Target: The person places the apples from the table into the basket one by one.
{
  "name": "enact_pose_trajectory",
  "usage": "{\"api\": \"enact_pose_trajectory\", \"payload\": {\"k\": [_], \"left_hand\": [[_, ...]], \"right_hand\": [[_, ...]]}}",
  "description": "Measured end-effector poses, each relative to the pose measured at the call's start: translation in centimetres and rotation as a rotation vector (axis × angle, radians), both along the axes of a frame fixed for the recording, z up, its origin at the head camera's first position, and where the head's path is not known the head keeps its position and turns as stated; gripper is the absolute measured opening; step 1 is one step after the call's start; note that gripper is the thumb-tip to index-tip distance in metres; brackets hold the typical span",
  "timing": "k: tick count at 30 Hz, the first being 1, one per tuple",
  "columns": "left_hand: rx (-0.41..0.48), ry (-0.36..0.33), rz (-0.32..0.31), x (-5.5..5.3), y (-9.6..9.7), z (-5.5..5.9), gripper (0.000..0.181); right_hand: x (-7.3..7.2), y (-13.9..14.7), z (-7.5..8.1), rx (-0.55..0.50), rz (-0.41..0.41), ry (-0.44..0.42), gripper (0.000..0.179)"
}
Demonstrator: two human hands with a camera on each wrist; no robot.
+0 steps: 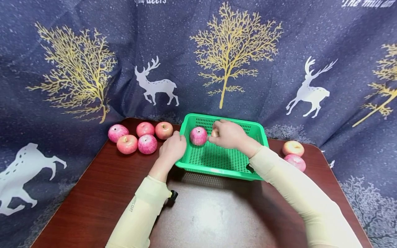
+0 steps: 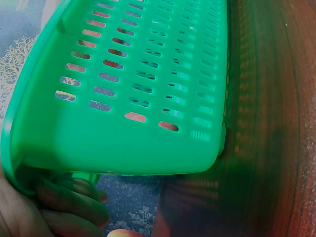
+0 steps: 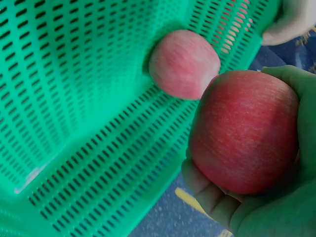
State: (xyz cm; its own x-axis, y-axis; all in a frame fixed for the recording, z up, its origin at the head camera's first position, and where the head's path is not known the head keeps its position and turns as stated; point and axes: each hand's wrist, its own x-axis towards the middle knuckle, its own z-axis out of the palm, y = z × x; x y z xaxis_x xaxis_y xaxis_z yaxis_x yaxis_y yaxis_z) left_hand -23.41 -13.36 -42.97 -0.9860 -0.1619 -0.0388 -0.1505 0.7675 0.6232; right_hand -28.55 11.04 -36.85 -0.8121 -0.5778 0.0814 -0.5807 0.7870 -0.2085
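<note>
A green plastic basket (image 1: pixel 214 170) with slotted walls stands on the table. My left hand (image 1: pixel 173 147) grips its left rim, and in the left wrist view the fingers (image 2: pixel 74 205) curl under the rim. Over the basket, my right hand (image 1: pixel 232 135) holds a red apple (image 3: pixel 244 131), mostly hidden by the hand in the head view. The right wrist view shows thumb and fingers wrapped around that apple. Another pink-red apple (image 1: pixel 198 136) lies inside the basket near its left end, just left of the held one.
Several apples (image 1: pixel 127 144) sit in a group on the dark red-brown table (image 1: pixel 90 189), left of the basket. To the right are a yellowish-red apple (image 1: pixel 293 148) and a pink apple (image 1: pixel 295 162). A dark blue patterned cloth (image 1: pixel 186 41) hangs behind the table.
</note>
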Motion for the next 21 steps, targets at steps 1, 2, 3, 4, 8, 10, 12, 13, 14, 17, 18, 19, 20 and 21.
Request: {"api": "enact_pose_trajectory", "payload": {"k": [1,2,3,4,8,10,12,13,14,17,18,19,20,21], "left_hand": [[0.0,-0.001,0.0,0.0,0.0,0.0,0.049],[0.0,-0.002,0.0,0.0,0.0,0.0,0.049],[0.001,-0.003,0.002,0.0,0.1,0.0,0.049],[0.001,-0.003,0.001,0.0,0.1,0.0,0.049],[-0.004,-0.004,0.0,-0.1,0.1,0.0,0.05],[-0.005,-0.003,-0.001,-0.1,0.1,-0.1,0.05],[-0.005,-0.001,-0.001,-0.1,0.1,-0.1,0.049],[-0.004,0.0,-0.001,-0.1,0.1,-0.1,0.049],[-0.004,0.001,-0.002,-0.1,0.0,-0.1,0.049],[-0.003,0.007,-0.006,-0.1,0.0,-0.2,0.049],[-0.004,0.009,-0.007,-0.1,0.0,-0.2,0.049],[-0.005,0.012,-0.008,-0.1,0.0,-0.2,0.049],[-0.006,0.015,-0.008,-0.1,0.0,-0.2,0.048],[-0.006,0.018,-0.008,-0.1,0.0,-0.3,0.048]], "right_hand": [[0.0,-0.2,-0.2,0.017,0.008,0.009,0.036],[0.0,-0.4,-0.4,0.033,0.014,0.015,0.039],[-0.1,-0.6,-0.6,0.049,0.019,0.017,0.042],[-0.1,-0.7,-0.8,0.06,0.024,0.019,0.045],[-0.1,-1.3,-1.3,0.074,0.027,0.018,0.048],[-0.2,-1.5,-1.5,0.072,0.028,0.017,0.047],[-0.3,-1.8,-1.8,0.074,0.034,0.012,0.049],[-0.3,-1.9,-2.0,0.077,0.036,0.011,0.049],[-0.4,-2.0,-2.2,0.084,0.04,0.012,0.049],[-0.5,-2.3,-2.5,0.105,0.052,0.009,0.048],[-0.5,-2.5,-2.6,0.113,0.056,0.011,0.049],[-0.6,-2.6,-2.7,0.118,0.061,0.01,0.049],[-0.6,-2.7,-2.8,0.125,0.068,0.008,0.049],[-0.6,-2.9,-2.9,0.129,0.074,0.005,0.052]]}}
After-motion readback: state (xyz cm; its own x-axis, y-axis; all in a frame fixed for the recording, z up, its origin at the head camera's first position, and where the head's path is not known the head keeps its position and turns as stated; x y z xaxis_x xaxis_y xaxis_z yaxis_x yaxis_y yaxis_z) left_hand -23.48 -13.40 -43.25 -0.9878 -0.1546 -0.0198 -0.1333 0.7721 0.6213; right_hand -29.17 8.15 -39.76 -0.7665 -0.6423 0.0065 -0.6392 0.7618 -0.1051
